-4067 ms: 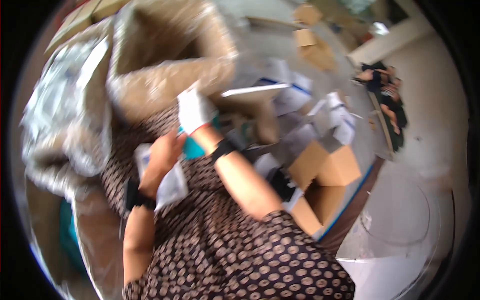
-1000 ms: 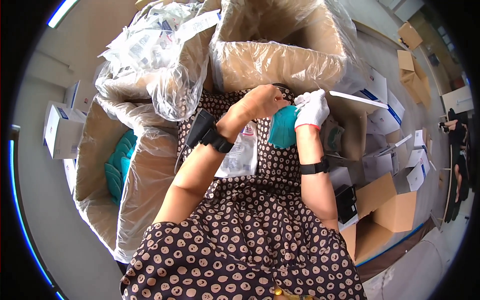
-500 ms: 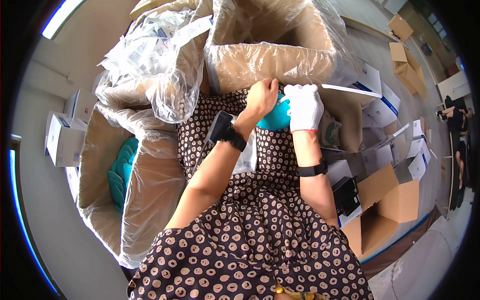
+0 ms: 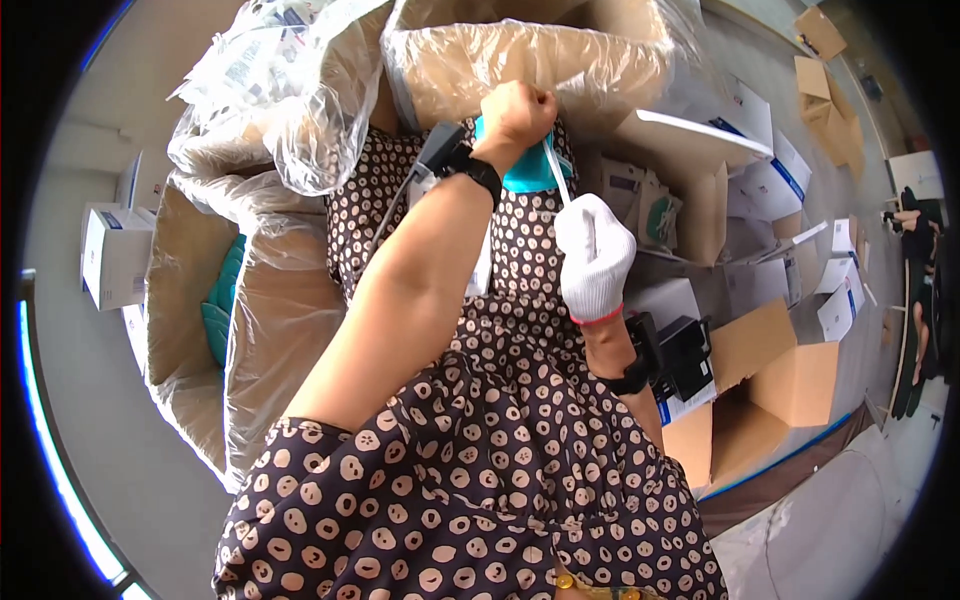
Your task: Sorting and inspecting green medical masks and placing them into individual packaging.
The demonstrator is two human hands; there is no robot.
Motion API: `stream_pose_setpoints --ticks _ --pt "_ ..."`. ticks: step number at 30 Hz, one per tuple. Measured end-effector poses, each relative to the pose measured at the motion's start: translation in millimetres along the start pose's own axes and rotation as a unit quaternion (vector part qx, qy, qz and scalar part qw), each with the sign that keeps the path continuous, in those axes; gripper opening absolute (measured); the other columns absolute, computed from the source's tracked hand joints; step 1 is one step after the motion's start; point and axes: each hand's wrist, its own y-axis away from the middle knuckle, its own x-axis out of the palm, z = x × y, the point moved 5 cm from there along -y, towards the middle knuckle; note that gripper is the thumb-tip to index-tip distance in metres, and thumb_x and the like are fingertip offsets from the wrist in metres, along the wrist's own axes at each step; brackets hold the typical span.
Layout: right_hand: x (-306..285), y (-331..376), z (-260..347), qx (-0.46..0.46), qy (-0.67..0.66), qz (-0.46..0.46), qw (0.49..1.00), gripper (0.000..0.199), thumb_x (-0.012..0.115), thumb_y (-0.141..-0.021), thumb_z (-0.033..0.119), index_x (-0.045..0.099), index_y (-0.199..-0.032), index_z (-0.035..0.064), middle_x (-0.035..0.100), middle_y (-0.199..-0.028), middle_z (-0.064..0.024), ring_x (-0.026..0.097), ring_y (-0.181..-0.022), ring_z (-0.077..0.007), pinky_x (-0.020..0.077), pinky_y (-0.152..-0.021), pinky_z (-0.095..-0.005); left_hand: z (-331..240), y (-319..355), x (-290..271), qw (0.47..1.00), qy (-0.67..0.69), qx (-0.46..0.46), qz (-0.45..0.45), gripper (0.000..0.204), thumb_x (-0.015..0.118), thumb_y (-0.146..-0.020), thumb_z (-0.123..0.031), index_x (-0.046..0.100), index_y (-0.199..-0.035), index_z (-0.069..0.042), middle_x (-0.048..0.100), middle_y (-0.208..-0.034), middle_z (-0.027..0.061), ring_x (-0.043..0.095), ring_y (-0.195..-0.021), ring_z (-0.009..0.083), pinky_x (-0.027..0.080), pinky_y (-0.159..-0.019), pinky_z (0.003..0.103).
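A teal cup-shaped face mask (image 4: pixel 533 174) is over my lap, in front of the plastic-lined carton. My bare left hand (image 4: pixel 518 112) closes on its upper part, and the fingers cover some of it. From the mask a white elastic strap (image 4: pixel 556 165) runs taut toward me. My right hand (image 4: pixel 595 250), in a white knit glove with a red cuff, is closed in a fist around the strap's near end. Partly hidden behind my left forearm, a white packet (image 4: pixel 482 265) lies on my patterned dress.
Plastic-lined cartons stand ahead (image 4: pixel 520 60) and at left (image 4: pixel 290 340); the left one holds several teal masks (image 4: pixel 222 300). Clear packaging fills a bag (image 4: pixel 265 75) at upper left. An open box (image 4: pixel 700 200) of packets stands at right, near a black device (image 4: pixel 685 360) and brown carton (image 4: pixel 775 430).
My right hand has drawn back toward me from the mask, stretching the white strap. My left hand and the mask sit slightly farther up in the picture, and the whole view has shifted.
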Motion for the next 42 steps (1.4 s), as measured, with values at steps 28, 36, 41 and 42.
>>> stream_pose_setpoints --ticks 28,36,41,42 --pt "-26 -60 -138 0.154 -0.427 -0.011 0.891 0.027 0.043 -0.099 0.026 0.052 -0.088 0.0033 0.060 -0.085 -0.0163 0.050 -0.055 -0.0147 0.0448 -0.050 -0.0256 -28 57 -31 0.961 0.214 0.151 0.086 0.039 0.055 -0.092 -0.036 0.060 -0.081 0.001 0.059 -0.076 0.0172 0.060 -0.075 0.0346 0.048 -0.070 0.040" --pt "-43 -25 -86 0.228 -0.298 -0.080 0.923 0.017 0.054 -0.095 0.017 0.058 -0.101 0.0018 0.068 -0.091 -0.0182 0.053 -0.048 -0.0090 0.0376 -0.037 -0.0184 -8 93 -54 0.963 0.199 0.176 0.040 0.027 0.071 -0.075 -0.017 0.061 -0.097 -0.005 0.061 -0.095 0.0134 0.058 -0.094 0.0322 0.046 -0.085 0.040" --pt "-46 -6 -73 0.182 -0.114 -0.008 0.977 0.018 0.053 -0.094 0.016 0.058 -0.103 0.0011 0.067 -0.081 -0.0102 0.048 -0.049 -0.0043 0.0329 -0.034 -0.0171 16 116 -58 0.987 0.130 0.076 0.057 0.050 0.076 -0.067 -0.020 0.058 -0.111 -0.006 0.056 -0.106 0.0167 0.054 -0.102 0.0323 0.045 -0.090 0.041" --pt "-42 -2 -71 0.159 -0.102 -0.004 0.982 0.015 0.054 -0.094 0.016 0.059 -0.101 0.0028 0.067 -0.075 -0.0081 0.043 -0.044 -0.0021 0.0295 -0.033 -0.0170 21 121 -61 0.990 0.119 0.037 0.067 0.053 0.077 -0.066 -0.021 0.057 -0.113 -0.005 0.055 -0.107 0.0180 0.054 -0.102 0.0325 0.045 -0.091 0.041"
